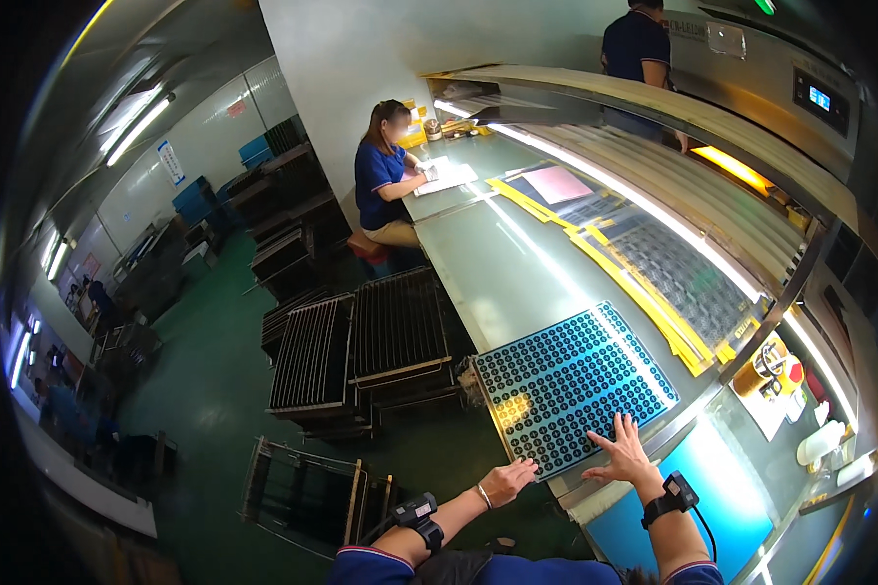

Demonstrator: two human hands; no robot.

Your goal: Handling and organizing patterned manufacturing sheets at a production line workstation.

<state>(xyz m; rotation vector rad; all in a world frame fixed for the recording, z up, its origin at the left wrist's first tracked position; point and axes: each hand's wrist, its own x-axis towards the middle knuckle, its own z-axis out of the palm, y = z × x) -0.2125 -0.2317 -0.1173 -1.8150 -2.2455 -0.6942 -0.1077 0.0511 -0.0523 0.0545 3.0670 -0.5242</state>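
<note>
A flat blue panel (566, 366) covered with rows of black round marks lies on the pale bench top, its left edge at the bench's edge. At its near left corner, my left hand (507, 483) has its fingers closed on the panel's edge. The fingertips of my right hand (626, 453) rest on the panel's near side, spread apart. A plain blue sheet (688, 492) lies on the bench beside my right forearm. Both wrists carry strapped-on black devices.
Yellow-taped dark film (678, 268) and a pink sheet (556, 184) lie farther along the bench (458, 244), beneath a bright tube light. A seated co-worker (380, 175) handles papers at the far end. Slatted racks (400, 327) stand left; a white bottle (819, 443) stands right.
</note>
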